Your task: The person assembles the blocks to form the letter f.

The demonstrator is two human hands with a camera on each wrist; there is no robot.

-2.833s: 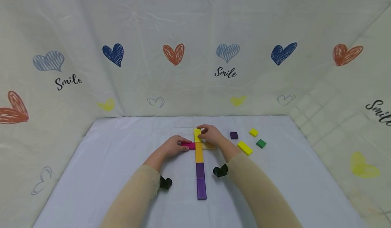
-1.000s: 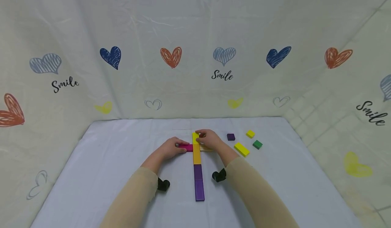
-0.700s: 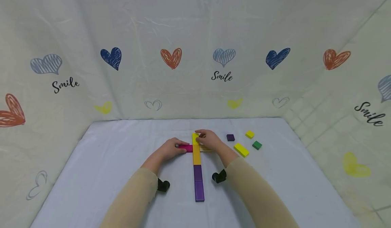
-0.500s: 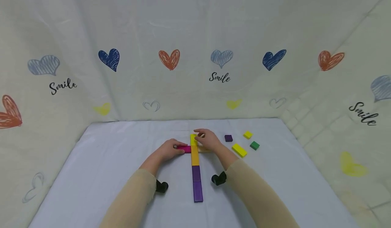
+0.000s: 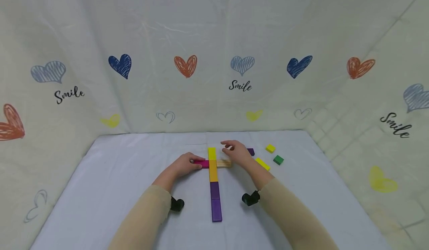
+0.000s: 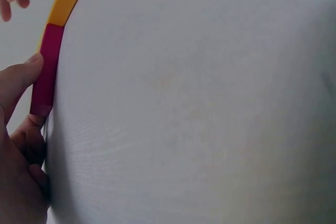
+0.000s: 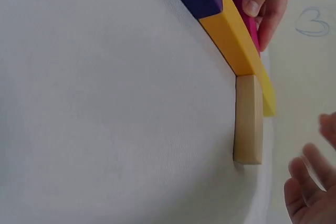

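The left hand (image 5: 183,165) is pinching the pink block (image 5: 202,163), lying crosswise against the yellow-to-purple column (image 5: 213,175). The right hand (image 5: 238,153), fingers relaxed and empty, is hovering just right of the wooden block (image 5: 223,163), nearer than the left, on the white surface (image 5: 117,175).

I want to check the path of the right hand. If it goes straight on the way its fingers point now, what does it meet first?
The right hand points left across the table. Likely the yellow block at the top of the column comes first; the hand may be raised, so it could pass above.
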